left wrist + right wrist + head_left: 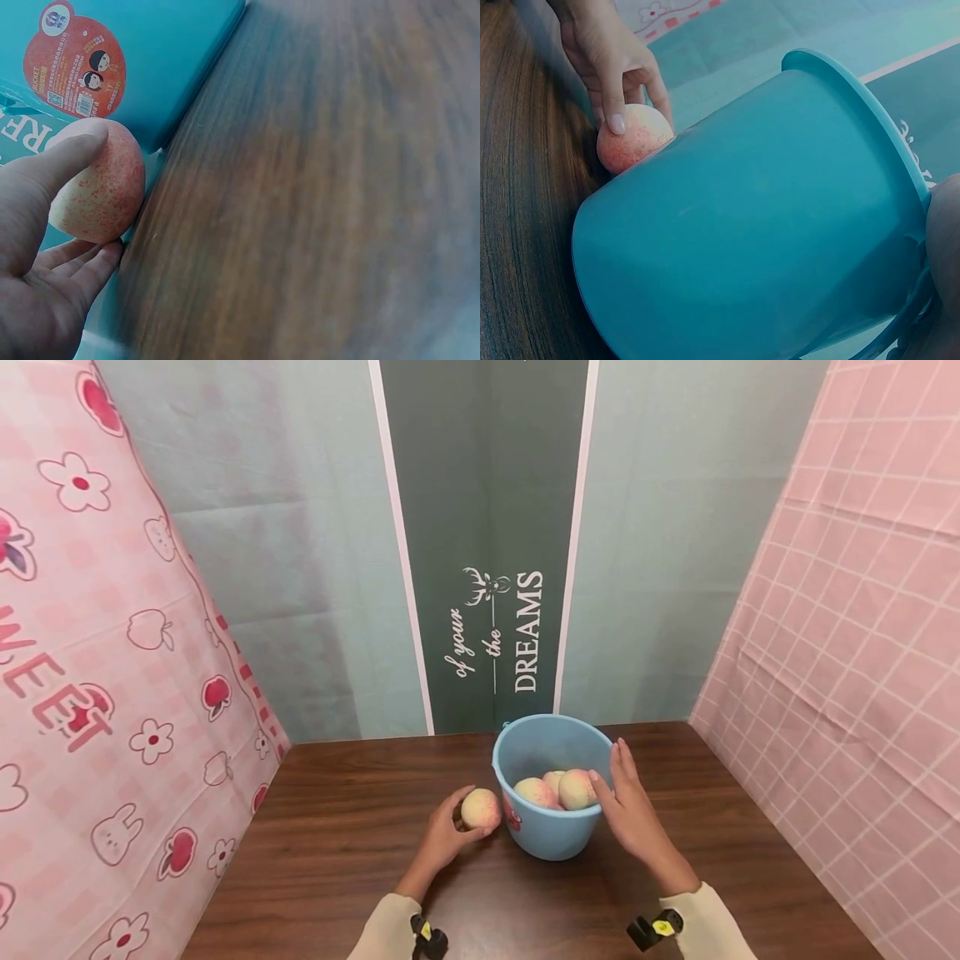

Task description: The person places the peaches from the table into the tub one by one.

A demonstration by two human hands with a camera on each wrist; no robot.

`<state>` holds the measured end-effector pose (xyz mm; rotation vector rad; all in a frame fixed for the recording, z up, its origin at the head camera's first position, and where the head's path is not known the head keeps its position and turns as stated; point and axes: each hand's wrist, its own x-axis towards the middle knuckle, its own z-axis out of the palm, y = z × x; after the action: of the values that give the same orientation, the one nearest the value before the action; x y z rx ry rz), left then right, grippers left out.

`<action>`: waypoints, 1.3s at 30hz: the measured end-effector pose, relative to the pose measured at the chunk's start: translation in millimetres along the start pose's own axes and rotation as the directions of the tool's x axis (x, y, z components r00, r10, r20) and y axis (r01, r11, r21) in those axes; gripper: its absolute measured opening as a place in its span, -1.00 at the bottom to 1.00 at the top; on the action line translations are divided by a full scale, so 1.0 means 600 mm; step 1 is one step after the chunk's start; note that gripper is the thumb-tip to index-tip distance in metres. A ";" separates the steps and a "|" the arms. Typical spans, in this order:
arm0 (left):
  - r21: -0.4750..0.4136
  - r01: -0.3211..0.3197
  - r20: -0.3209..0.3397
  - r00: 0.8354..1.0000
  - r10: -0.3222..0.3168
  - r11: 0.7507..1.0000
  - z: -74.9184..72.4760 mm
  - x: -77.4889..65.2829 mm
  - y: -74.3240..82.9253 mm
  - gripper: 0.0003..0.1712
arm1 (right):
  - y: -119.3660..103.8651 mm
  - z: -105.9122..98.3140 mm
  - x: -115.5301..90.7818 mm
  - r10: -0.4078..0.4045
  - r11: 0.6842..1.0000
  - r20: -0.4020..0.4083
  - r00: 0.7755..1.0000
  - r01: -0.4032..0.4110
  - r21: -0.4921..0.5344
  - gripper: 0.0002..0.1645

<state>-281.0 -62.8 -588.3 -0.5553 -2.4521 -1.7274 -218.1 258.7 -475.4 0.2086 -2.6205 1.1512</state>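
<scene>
My left hand [447, 831] holds a round yellow-pink peach [481, 809] between thumb and fingers, just left of the light blue bucket [551, 843]. In the left wrist view the thumb lies across the top of the peach [105, 184], with the other fingers under it. Several more peaches [577, 789] lie inside the bucket. My right hand [637, 818] rests at the bucket's right rim, fingers straight, its thumb reaching over the edge beside a peach. Only a bit of that hand shows at the edge of the right wrist view.
The bucket stands upright on a dark brown wooden table [330, 827]. A red label [75, 67] is on its outer wall. Behind the table hangs a grey-green cloth [300, 568] with white lettering. Pink patterned cloth [150, 693] borders the left, pink checked cloth [847, 652] the right.
</scene>
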 end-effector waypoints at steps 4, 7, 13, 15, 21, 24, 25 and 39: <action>-0.005 0.003 -0.005 1.000 -0.003 1.000 0.000 -0.001 0.002 -0.10 | -0.001 0.000 0.000 0.003 1.000 -0.002 1.000 -0.003 0.001 -0.02; -0.005 0.005 -0.010 1.000 -0.005 1.000 0.000 -0.001 0.003 -0.11 | -0.001 0.000 0.000 0.003 1.000 -0.002 1.000 -0.003 0.001 -0.02; -0.002 0.019 -0.019 1.000 -0.019 1.000 -0.002 -0.002 0.003 -0.13 | -0.001 -0.001 0.000 -0.001 1.000 -0.003 1.000 0.001 -0.002 -0.03; 0.005 0.021 -0.021 1.000 -0.020 1.000 -0.003 -0.002 0.004 -0.14 | -0.001 -0.001 -0.001 0.001 1.000 -0.002 1.000 -0.001 -0.001 -0.03; 0.015 0.013 -0.036 0.999 -0.012 1.000 -0.008 -0.001 0.008 -0.16 | 0.000 -0.001 0.001 0.005 1.000 0.002 1.000 -0.005 0.003 -0.03; 0.018 0.009 -0.043 0.999 -0.009 1.000 -0.011 -0.001 0.008 -0.15 | 0.000 0.000 0.001 0.006 1.000 0.003 1.000 -0.006 0.000 -0.02; 0.016 0.008 -0.045 0.999 -0.007 1.000 -0.012 -0.001 0.008 -0.15 | 0.000 0.000 0.001 0.006 1.000 0.002 1.000 -0.006 -0.001 -0.02; -0.029 -0.010 -0.079 0.997 0.007 1.000 -0.025 0.005 0.033 -0.16 | -0.002 -0.002 0.005 0.004 1.000 -0.004 1.000 -0.004 0.005 -0.02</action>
<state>-279.0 -70.0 -564.7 -0.4900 -2.3713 -1.7499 -220.2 258.4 -473.1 0.2023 -2.6158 1.1588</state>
